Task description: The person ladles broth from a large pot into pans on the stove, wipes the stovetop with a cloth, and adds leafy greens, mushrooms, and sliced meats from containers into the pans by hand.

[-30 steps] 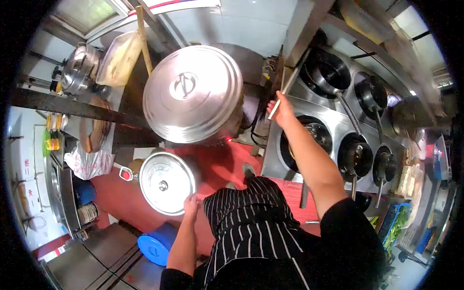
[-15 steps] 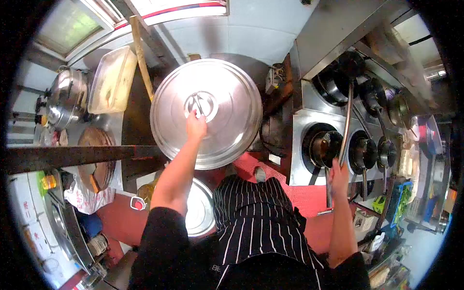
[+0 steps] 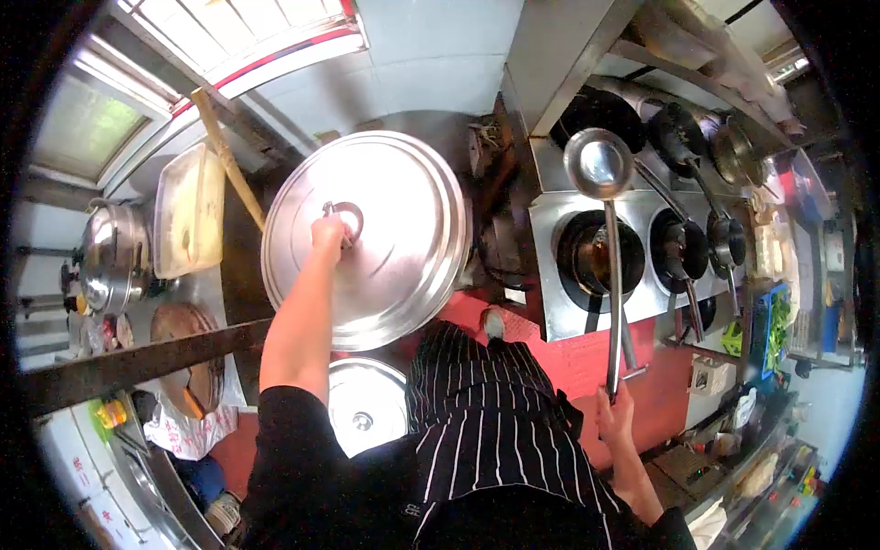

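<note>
Beside the stainless-steel stove (image 3: pixel 550 216) is a wide, round silver metal lid (image 3: pixel 403 247); a long-handled steel ladle (image 3: pixel 614 275) extends over the stove. Red printing on a white plastic bag (image 3: pixel 194 433) is illegible. The left hand (image 3: pixel 331 235) clasps the lid near its centre; the right hand (image 3: pixel 615 417) wraps the ladle's lower end.

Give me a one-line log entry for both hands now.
left hand: gripping large lid at centre | right hand: holding long-handled ladle | smaller lid: untouched

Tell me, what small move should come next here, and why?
Probably raising the big lid a little: the left hand grips it at the top, while the right hand holds the ladle clear of it.
</note>
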